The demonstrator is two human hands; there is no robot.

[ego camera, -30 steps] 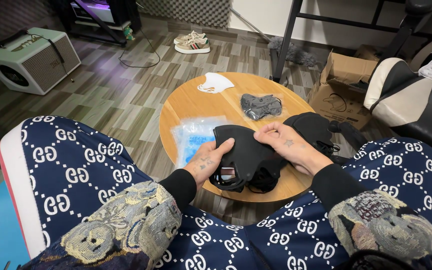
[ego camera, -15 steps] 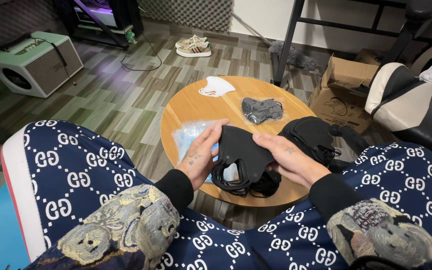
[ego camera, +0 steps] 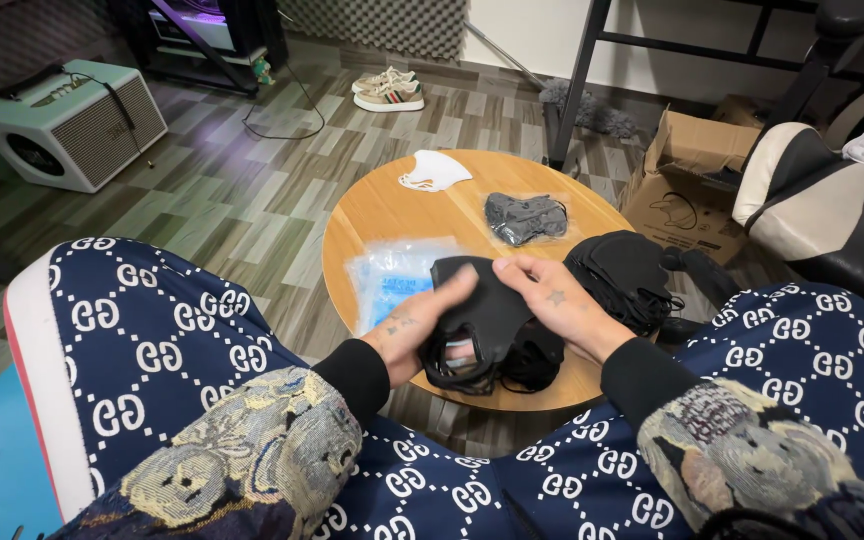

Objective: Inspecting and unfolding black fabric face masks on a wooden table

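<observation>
pinching the top edge of a black fabric face mask [ego camera: 487, 305], the fingertips of the left hand [ego camera: 422, 325] and right hand [ego camera: 552, 300] hold it over the near edge of the round wooden table [ego camera: 372, 215]. on that table, a clear plastic packet [ego camera: 392, 280] lies just left of the mask, a black mask pile [ego camera: 627, 275] to its right, and a grey bagged mask [ego camera: 524, 217] and white mask [ego camera: 432, 170] farther back.
</observation>
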